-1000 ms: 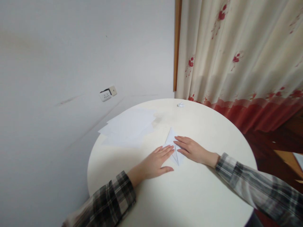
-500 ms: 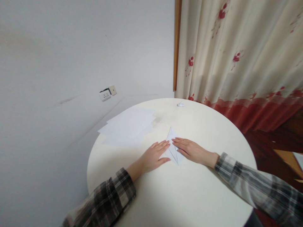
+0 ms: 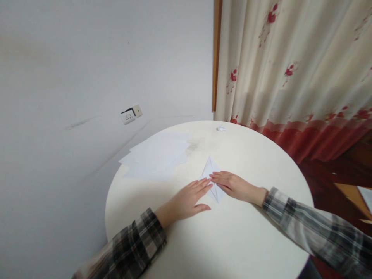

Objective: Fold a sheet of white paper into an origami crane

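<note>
- Grey-black plaid sleeves (image 3: 128, 246) nearest the camera, coming in from 7 and 4 o'clock.
- White round table (image 3: 247, 232) under both arms.
- Left hand (image 3: 187, 199): from 8 o'clock, palm down, fingers straight and lying close together, thumb spread off toward the near side; fingertips on the folded paper.
- Right hand (image 3: 232, 184): from 4 o'clock, palm down, fingers flat and close together, tips on the same paper, just beside the left tips; can't tell if they touch.
- Folded paper (image 3: 209, 166): white, pointed, kite-like, flat near table centre, one point to 12, one to about 6; middle partly hidden by fingers.
- Loose white sheets (image 3: 158, 153): overlapping, 10 to 11 o'clock.
- Small white paper piece (image 3: 221, 128): far rim, just past 12; shape too small to tell.
- Wall socket (image 3: 128, 116): 10 to 11 o'clock, beyond sheets.
- Cream-and-red floral curtain (image 3: 279, 77): 1 to 2 o'clock.
</note>
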`<state>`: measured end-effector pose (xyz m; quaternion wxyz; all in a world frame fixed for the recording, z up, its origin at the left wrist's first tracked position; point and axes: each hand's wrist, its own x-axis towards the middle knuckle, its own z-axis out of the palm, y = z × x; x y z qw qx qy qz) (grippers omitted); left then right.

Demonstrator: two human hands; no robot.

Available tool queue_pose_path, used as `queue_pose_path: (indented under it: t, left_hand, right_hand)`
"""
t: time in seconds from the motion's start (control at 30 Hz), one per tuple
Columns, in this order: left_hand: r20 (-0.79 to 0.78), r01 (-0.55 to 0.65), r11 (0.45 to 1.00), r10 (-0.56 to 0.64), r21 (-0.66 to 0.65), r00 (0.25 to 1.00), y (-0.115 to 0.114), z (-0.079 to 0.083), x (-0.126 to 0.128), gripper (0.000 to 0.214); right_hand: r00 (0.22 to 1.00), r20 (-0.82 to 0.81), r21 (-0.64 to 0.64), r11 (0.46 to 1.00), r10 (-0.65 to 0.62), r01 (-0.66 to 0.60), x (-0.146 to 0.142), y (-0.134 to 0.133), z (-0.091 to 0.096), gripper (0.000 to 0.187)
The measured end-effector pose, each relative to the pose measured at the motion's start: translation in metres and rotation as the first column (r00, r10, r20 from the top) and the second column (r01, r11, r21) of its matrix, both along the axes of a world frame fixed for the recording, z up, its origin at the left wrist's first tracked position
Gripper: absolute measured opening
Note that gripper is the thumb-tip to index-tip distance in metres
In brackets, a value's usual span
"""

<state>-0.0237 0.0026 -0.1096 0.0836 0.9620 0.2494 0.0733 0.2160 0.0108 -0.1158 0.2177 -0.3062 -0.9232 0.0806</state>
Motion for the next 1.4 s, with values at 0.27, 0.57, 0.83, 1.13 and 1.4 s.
queue_pose_path:
  t: [0.27, 0.57, 0.83, 1.13, 1.4]
  left_hand:
    - [-0.017, -0.053, 0.998, 0.052, -0.029, 0.998, -0.009, 0.006, 0.007, 0.072]
    - [0.041, -0.017, 1.0, 0.018, -0.025, 0.999, -0.011, 0.008, 0.009, 0.067]
    - [0.0, -0.051, 0.999, 0.051, -0.009, 0.999, -0.019, 0.007, 0.012, 0.073]
    - [-0.034, -0.045, 0.999, 0.045, -0.001, 0.998, -0.027, 0.004, 0.012, 0.075]
    - [-0.026, -0.024, 0.999, 0.024, -0.031, 0.999, -0.031, 0.008, 0.011, 0.073]
  right_hand:
    - [1.0, -0.009, 0.002, 1.0, 0.001, -0.001, 0.0, 0.001, 0.002, 0.037]
    - [1.0, -0.031, 0.01, 1.0, 0.004, -0.004, 0.001, 0.003, -0.001, 0.036]
    - [1.0, -0.022, 0.02, 1.0, 0.002, -0.002, 0.0, 0.003, 0.002, 0.036]
    - [1.0, 0.019, 0.012, 1.0, -0.022, 0.022, -0.001, 0.003, 0.004, 0.036]
    - [1.0, 0.011, 0.012, 1.0, -0.014, 0.014, -0.001, 0.004, 0.005, 0.036]
